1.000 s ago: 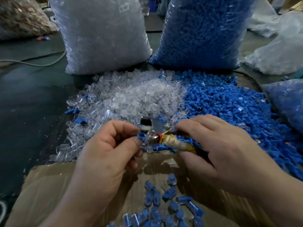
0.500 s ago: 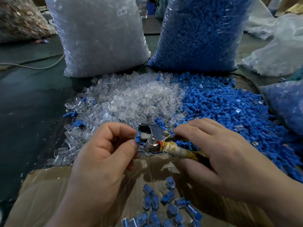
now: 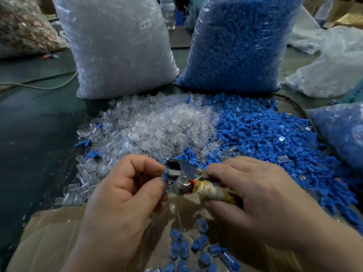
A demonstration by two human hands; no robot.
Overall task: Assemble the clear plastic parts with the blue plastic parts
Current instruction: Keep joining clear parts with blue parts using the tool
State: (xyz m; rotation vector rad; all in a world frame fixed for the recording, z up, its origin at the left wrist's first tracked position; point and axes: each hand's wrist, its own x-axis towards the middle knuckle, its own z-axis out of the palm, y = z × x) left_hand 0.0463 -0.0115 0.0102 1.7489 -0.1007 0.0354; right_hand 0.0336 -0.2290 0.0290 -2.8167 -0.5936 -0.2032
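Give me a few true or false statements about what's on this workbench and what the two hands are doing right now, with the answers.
1. The left hand pinches a blue part against the metal tool. True.
2. The right hand is empty. False: it grips the tool's wrapped handle.
3. The loose clear parts lie left of the loose blue parts. True.
4. Finished pieces sit inside the tall blue bag. False: they lie on cardboard near the hands.

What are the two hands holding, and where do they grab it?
The left hand pinches a small blue part by its end between thumb and fingers, at the tool's metal head. The right hand grips the metal tool by its wrapped handle.
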